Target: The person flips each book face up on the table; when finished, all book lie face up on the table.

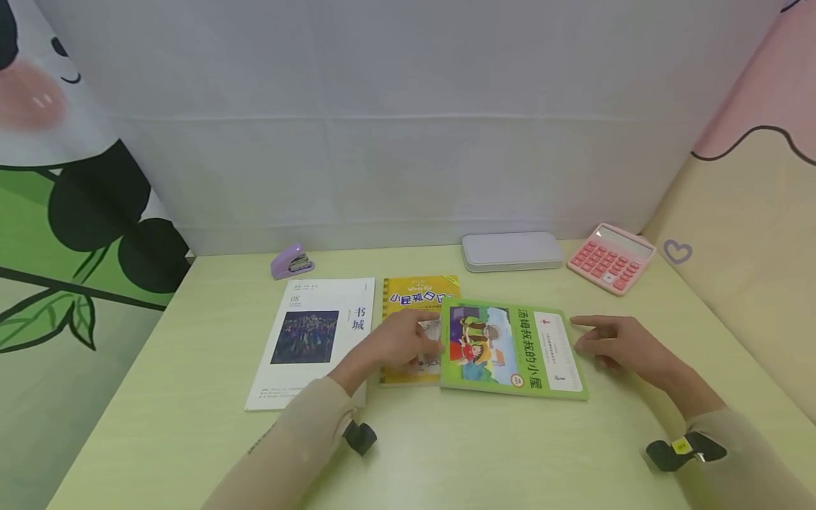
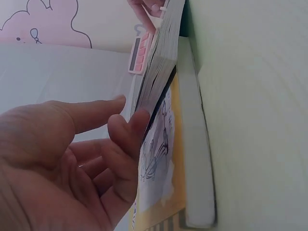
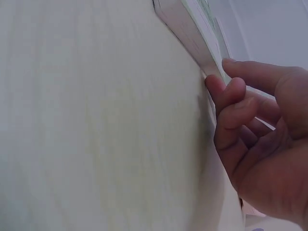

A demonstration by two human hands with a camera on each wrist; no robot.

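A green picture book [image 1: 529,350] lies with its left end over a yellow comic-style book [image 1: 395,379], and its right end slopes down toward the table. My left hand [image 1: 406,340] is at the green book's left edge, over the yellow cover. In the left wrist view, that hand's loosely bent fingers [image 2: 132,125] come right to the page block's corner, with the thumb apart from them. At the opposite edge is my right hand [image 1: 621,347], its thumb and bent fingers [image 3: 224,91] spread close to the book's end.
Left of the yellow book lies a white magazine [image 1: 321,294]. Along the back of the table [image 1: 421,453] are a purple stapler [image 1: 292,262], a pale flat case [image 1: 512,252] and a pink calculator [image 1: 610,259]. A grey-white panel [image 1: 427,170] rises behind them.
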